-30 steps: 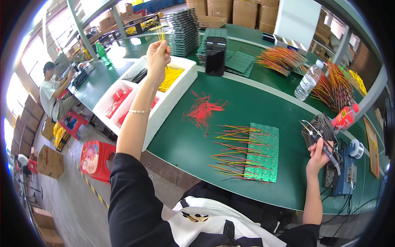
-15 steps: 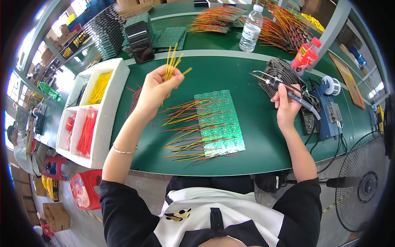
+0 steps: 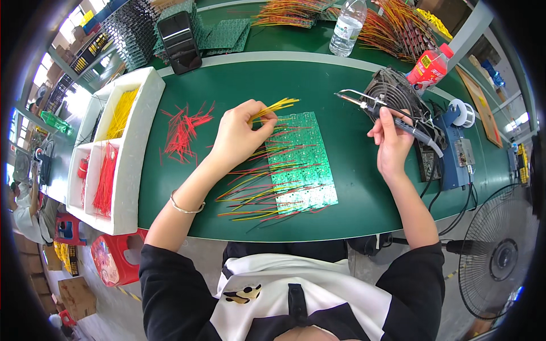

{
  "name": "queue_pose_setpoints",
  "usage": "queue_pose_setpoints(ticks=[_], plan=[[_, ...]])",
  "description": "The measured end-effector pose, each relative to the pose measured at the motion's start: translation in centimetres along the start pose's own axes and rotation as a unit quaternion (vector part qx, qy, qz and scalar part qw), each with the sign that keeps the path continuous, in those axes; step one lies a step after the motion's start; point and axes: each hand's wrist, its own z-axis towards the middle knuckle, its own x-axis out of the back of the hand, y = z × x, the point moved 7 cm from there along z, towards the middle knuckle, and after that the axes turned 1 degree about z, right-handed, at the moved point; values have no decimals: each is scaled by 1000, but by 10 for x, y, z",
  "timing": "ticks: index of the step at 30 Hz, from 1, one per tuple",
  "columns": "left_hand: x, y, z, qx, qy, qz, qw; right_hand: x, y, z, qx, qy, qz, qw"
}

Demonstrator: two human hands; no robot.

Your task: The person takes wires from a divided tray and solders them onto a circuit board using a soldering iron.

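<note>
A bunch of yellow wires (image 3: 280, 105) is pinched in my left hand (image 3: 243, 132), their tips pointing right over the top left corner of a green circuit board panel (image 3: 310, 153). Red, yellow and dark wires (image 3: 244, 193) stick out leftward from rows across that panel, which lies flat on the green table. In my right hand (image 3: 393, 142) is a soldering iron (image 3: 406, 129), held like a pen to the right of the panel. A bent metal tube runs alongside the iron, and its tip points up and left, apart from the board.
Loose red wires (image 3: 185, 133) lie left of my left hand. A white foam box (image 3: 129, 170) holds yellow and red wires. A fan-like unit (image 3: 392, 94), solder spool (image 3: 463, 113) and blue station (image 3: 449, 153) stand right. Behind are a phone (image 3: 180, 42), water bottle (image 3: 347, 28) and red bottle (image 3: 429, 67).
My left hand has moved right and down with the yellow wires, from beside the loose red wires to the panel's upper left corner. The iron has shifted slightly.
</note>
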Motion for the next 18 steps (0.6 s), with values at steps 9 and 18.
queue_pose_setpoints(ticks=[9,18], plan=[[-9,4,2,-97,45,41,993,-20,13,-23,-143,4,60,988],[-17,0,5,-61,32,33,997,-9,10,-13,-51,-8,-3,999]])
